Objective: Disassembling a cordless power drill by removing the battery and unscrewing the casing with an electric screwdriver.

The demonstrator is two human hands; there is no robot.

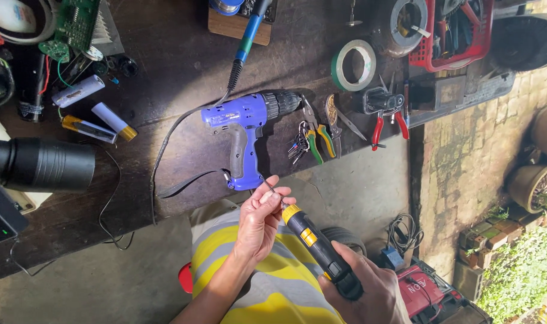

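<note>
The right hand [369, 291] grips the black-and-yellow electric screwdriver [318, 249] by its handle while the left hand [261, 219] pinches its thin metal bit [272, 189], just near of the blue cordless drill [246, 129] lying on the dark wooden workbench [165, 78].

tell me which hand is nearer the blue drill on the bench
Left. The left hand is just below the blue drill, fingertips close under its handle base, pinching a thin bit. The right hand is farther down and right, wrapped around the black and yellow screwdriver.
</note>
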